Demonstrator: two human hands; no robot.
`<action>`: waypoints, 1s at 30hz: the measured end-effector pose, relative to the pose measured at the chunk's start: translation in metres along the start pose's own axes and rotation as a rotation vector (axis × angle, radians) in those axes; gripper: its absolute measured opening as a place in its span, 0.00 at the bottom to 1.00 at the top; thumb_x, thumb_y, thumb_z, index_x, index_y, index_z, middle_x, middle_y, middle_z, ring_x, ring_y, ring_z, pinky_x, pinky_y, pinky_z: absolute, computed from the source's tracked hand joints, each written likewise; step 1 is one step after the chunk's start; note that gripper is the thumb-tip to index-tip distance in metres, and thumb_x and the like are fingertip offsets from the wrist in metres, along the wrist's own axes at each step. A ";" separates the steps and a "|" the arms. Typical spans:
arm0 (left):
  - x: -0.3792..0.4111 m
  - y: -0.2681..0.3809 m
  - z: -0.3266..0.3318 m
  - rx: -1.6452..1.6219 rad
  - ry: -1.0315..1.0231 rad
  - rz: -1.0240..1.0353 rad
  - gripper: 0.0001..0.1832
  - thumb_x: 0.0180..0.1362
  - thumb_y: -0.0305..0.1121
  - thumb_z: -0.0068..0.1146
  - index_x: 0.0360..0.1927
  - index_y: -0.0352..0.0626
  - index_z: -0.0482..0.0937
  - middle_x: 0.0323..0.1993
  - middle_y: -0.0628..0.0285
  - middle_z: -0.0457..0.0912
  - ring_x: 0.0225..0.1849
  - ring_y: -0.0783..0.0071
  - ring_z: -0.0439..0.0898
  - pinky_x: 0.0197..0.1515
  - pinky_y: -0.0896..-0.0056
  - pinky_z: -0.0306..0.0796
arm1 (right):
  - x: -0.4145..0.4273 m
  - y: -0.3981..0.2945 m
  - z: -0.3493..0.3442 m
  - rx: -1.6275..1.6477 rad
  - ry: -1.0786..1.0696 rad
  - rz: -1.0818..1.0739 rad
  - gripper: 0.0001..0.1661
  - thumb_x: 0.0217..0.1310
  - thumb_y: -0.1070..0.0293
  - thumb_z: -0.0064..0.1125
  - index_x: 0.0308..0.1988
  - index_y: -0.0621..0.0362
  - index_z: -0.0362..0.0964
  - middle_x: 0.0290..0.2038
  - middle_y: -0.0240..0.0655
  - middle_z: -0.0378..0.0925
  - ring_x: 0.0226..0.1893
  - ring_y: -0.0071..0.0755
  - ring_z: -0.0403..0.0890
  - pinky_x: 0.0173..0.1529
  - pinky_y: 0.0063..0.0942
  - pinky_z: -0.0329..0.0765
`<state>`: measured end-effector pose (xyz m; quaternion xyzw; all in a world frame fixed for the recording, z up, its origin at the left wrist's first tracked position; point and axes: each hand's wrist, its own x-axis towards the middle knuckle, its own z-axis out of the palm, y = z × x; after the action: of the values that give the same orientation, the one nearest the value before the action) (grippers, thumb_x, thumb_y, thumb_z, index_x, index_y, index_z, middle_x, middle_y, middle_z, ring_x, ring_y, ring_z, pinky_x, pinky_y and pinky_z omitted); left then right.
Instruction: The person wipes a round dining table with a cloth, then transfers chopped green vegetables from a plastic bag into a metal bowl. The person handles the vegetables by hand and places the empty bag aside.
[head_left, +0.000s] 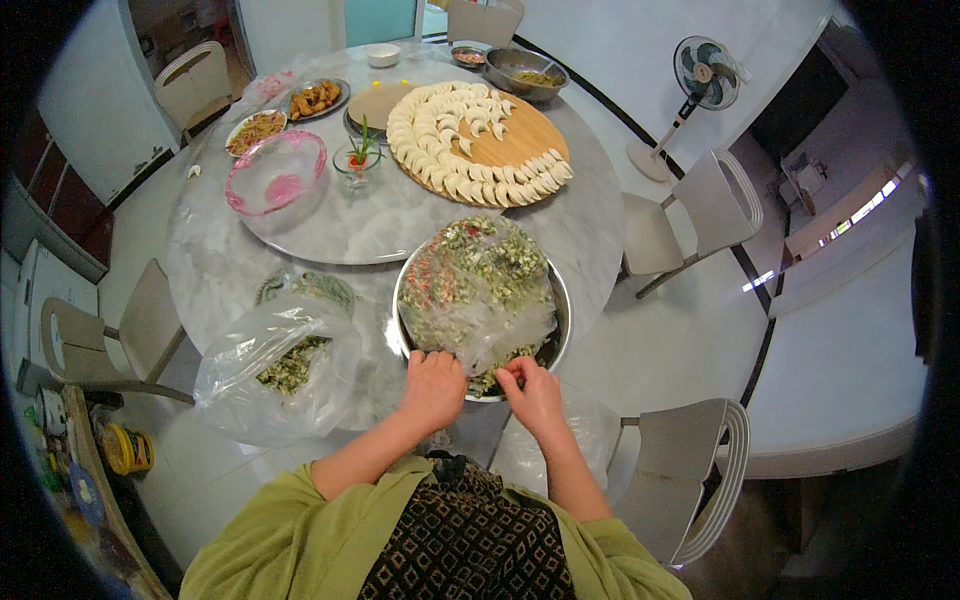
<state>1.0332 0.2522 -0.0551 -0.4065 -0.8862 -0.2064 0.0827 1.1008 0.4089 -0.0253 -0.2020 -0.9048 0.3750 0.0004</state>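
A transparent plastic bag (487, 330) filled with chopped green vegetables and some red and pinkish bits rests inside a steel bowl (566, 315). My left hand (435, 386) has its fingers curled over the bag's near edge at the bowl's rim; the fingertips are hidden. On the near right side of the bag, my right hand (534, 394) pinches the plastic between thumb and fingers. Loose chopped greens (487, 381) show between the two hands. Left of the bowl, a second plastic bag (315, 375) stands open with chopped greens (292, 365) inside.
A round wooden board (517, 139) bears rows of dumplings on the marble-patterned table (202, 247). A pink-rimmed basin (251, 199), a plant in a glass bowl (358, 161), food dishes and a metal mixing bowl (525, 71) stand around it. Chairs (675, 465) flank the table; a fan (701, 75) stands behind.
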 end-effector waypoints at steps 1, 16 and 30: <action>0.000 -0.003 0.004 -0.037 0.013 0.013 0.06 0.44 0.30 0.52 0.22 0.39 0.71 0.23 0.57 0.69 0.30 0.60 0.70 0.39 0.61 0.59 | -0.003 -0.003 0.002 -0.060 0.010 -0.049 0.19 0.49 0.57 0.58 0.34 0.60 0.67 0.28 0.35 0.76 0.32 0.36 0.76 0.43 0.29 0.67; -0.004 -0.004 0.004 -0.203 -0.013 -0.058 0.09 0.47 0.31 0.51 0.30 0.38 0.69 0.26 0.54 0.69 0.25 0.55 0.72 0.28 0.58 0.66 | 0.001 -0.010 0.019 -0.249 -0.069 -0.082 0.38 0.43 0.47 0.60 0.45 0.60 0.53 0.23 0.49 0.74 0.26 0.57 0.75 0.30 0.47 0.70; -0.010 -0.005 0.012 -0.225 -0.018 -0.063 0.10 0.46 0.31 0.52 0.31 0.39 0.68 0.29 0.54 0.68 0.24 0.55 0.73 0.26 0.57 0.68 | 0.009 -0.021 0.018 -0.496 -0.199 -0.039 0.36 0.46 0.46 0.56 0.49 0.60 0.58 0.24 0.48 0.76 0.26 0.51 0.78 0.31 0.44 0.72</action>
<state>1.0365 0.2473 -0.0704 -0.3872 -0.8704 -0.3032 0.0220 1.0821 0.3867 -0.0249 -0.1406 -0.9683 0.1596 -0.1308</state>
